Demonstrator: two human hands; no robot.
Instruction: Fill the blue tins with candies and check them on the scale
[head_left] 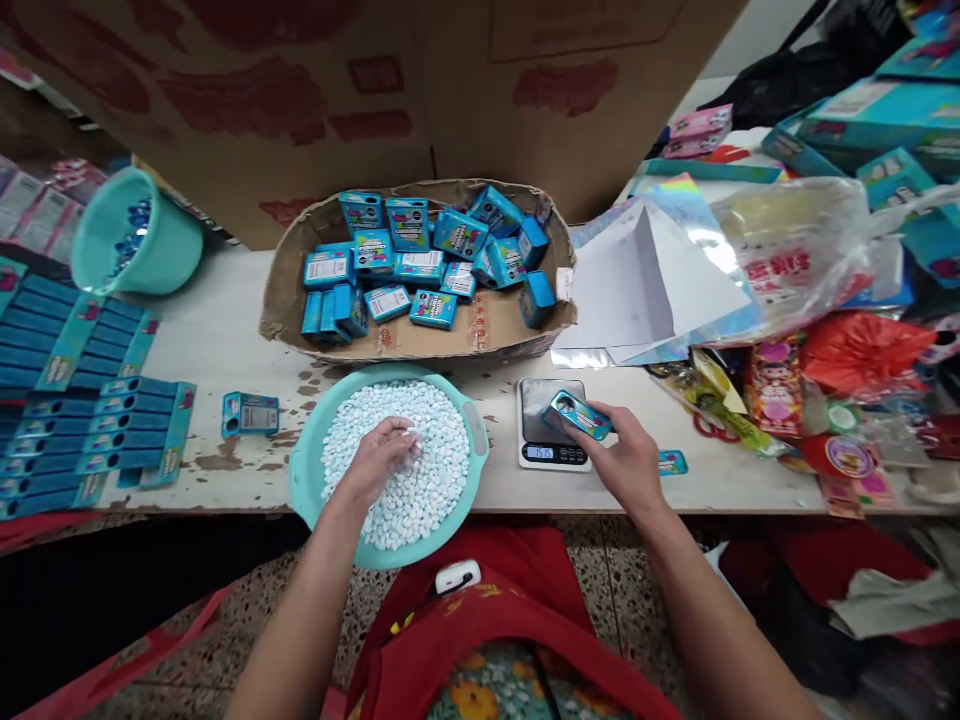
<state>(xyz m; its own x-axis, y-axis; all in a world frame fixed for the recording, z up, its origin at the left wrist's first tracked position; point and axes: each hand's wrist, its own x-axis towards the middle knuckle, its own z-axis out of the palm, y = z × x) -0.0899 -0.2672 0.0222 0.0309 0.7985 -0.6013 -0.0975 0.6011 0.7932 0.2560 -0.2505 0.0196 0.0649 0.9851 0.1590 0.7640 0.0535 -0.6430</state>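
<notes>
Your right hand (624, 450) grips a blue box (581, 415) over the scale (534, 405); your left hand (381, 462) reaches the white candies (420, 495) in the bowl (304, 465), its grasp hard to tell.

bare forearms (296, 610) stretched forward, left fingers (393, 426) loosely bent, right fingers (618, 413) gripping

Smooth plastic is seen in the round turquoise basin (304, 472), a matt finish on small white pellets (397, 505), glossy card in the held blue rectangular box (589, 419), metal on the square silver scale plate (533, 402).
</notes>
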